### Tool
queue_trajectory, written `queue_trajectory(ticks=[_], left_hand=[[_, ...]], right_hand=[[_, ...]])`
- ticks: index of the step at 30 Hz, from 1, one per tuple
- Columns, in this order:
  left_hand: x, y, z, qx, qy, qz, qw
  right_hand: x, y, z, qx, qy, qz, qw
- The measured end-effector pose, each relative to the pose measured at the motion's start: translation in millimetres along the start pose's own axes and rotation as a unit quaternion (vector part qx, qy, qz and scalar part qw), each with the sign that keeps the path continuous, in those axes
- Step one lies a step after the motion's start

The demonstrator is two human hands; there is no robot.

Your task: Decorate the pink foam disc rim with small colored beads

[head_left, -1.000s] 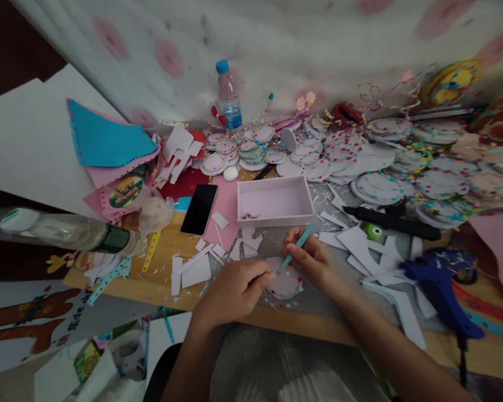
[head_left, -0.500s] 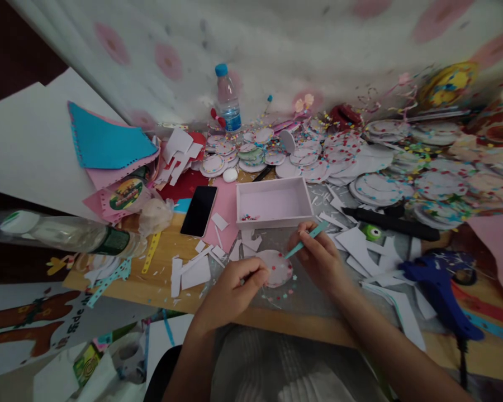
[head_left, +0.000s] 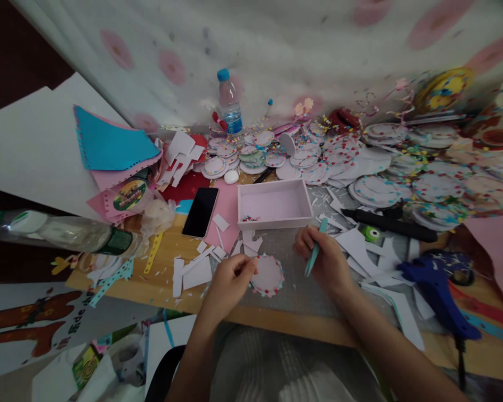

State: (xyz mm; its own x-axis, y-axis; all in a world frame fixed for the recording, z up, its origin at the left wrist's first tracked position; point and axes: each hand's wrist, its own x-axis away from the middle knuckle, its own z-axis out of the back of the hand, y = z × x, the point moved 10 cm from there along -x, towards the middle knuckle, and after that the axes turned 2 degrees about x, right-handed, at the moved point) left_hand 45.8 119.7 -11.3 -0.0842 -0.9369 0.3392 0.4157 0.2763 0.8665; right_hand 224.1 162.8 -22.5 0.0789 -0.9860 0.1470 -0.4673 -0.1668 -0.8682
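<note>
My left hand (head_left: 228, 282) pinches the left edge of a round white paper disc (head_left: 268, 274) rimmed with small coloured dots, holding it just above the grey mat (head_left: 293, 285) at the table's front. My right hand (head_left: 327, 259) rests to the right of the disc, closed round a teal stick-like tool (head_left: 315, 254) that points down and away from the disc. A shallow white tray (head_left: 274, 202) with a few coloured bits in one corner stands right behind both hands.
A black phone (head_left: 200, 211) lies left of the tray. Several decorated discs (head_left: 339, 153) are heaped at the back, near a water bottle (head_left: 228, 103). A blue glue gun (head_left: 436, 285) and white paper scraps (head_left: 360, 245) lie to the right. A bottle (head_left: 67, 234) lies on the left.
My left hand has pulled the disc to the left and lifted it. My right hand has drawn the teal tool off the disc and turned it to point down.
</note>
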Motion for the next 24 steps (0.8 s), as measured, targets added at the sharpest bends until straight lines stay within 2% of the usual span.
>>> queue_trajectory(ticks=[3,6,8,10,13,17,21,24], left_hand=[[2.9,-0.2,5.1,-0.022,0.013,-0.008,1.0],[6.5,0.6,9.7,-0.029,0.02,-0.013,0.999],[8.5,0.4,10.6,-0.018,0.021,-0.016,0.999],[10.0,-0.1,10.2,-0.007,0.022,-0.022,0.999],[11.7,-3.3,8.0,0.017,0.022,-0.027,0.999],[13.2,-9.6,3.8,0.046,0.014,-0.026,0.999],[13.8,-14.9,2.4,0.061,0.016,-0.025,0.998],[14.2,-19.0,0.5,0.088,0.014,-0.02,0.996]], right_hand=[[4.5,-7.1,0.4,0.038,-0.005,0.017,0.999],[11.3,-8.5,5.9,0.135,0.011,0.005,0.991],[16.4,-11.8,7.1,0.247,0.018,0.015,0.969],[21.3,-15.1,3.4,0.351,0.015,0.045,0.935],[27.2,-10.4,-3.1,0.437,0.007,0.076,0.896],[31.1,0.8,-6.1,0.483,0.001,0.092,0.871],[33.0,6.1,-10.7,0.478,-0.018,0.101,0.872],[33.8,10.9,-13.0,0.48,-0.024,0.08,0.873]])
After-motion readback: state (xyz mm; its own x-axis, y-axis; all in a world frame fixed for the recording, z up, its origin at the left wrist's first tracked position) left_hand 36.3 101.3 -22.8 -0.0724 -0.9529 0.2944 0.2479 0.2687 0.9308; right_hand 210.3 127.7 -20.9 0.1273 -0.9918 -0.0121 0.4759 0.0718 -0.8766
